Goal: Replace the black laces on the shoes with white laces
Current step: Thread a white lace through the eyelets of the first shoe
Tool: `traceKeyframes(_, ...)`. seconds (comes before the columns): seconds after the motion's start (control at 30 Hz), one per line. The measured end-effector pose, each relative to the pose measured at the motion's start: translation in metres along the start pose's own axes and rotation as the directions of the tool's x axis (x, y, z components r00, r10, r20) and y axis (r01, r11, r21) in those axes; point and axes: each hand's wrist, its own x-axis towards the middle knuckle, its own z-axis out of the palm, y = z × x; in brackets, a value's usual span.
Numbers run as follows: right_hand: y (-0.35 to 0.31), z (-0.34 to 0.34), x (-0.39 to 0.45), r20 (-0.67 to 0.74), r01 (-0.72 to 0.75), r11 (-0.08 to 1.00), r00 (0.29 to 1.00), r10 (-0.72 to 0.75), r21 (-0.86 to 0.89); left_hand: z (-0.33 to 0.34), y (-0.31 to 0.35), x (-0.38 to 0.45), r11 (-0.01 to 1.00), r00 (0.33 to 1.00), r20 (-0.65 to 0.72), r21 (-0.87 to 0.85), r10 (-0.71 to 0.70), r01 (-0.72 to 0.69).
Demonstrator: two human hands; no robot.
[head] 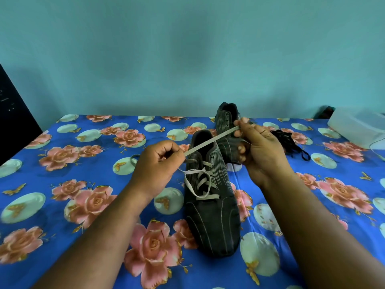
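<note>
You have the near shoe (211, 207) as your anchor: it lies toe toward you on the floral cloth (83, 205), and the white lace (210, 140) already crosses through most of its eyelets. Your left hand (158, 163), just left of that shoe's collar, pinches the lace between curled fingers. Your right hand (256, 147), above and right of the collar, pinches the same lace farther along, so the stretch between your hands runs taut across the shoe's opening. A looser strand hangs down the shoe's left side over the crossings.

Judging from this, the near shoe is nearly laced; the topmost eyelets seem to remain, and the ends are not tied. The second shoe (226, 122) stands just behind the near shoe, partly hidden by your right hand; its eyelets look bare, so it appears stripped of black but not yet relaced. The black laces (289, 140) lie in a heap on the cloth to the right of the near shoe, beyond your right hand. Roughly half the job looks done.
</note>
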Motion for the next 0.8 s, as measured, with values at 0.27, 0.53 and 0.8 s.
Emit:
traceKeyframes(0.27, 0.001, 0.004, -0.008, 0.174, 0.018, 0.971, 0.985, 0.025, -0.238, 0.0, -0.005, 0.0, 0.987, 0.997, -0.046, 0.152, 0.062, -0.054)
traceKeyframes(0.53, 0.01, 0.023, -0.024, 0.394, 0.124, 0.962, 0.919, -0.018, -0.245, 0.017, 0.008, -0.004, 0.907, 0.929, -0.031, 0.232, 0.369, -0.353)
traceKeyframes(0.8, 0.008, 0.013, -0.017, 0.414, 0.273, 0.86, 0.907, -0.081, -0.431, 0.019, 0.003, -0.005, 0.943, 0.948, -0.078, 0.152, 0.309, -0.295)
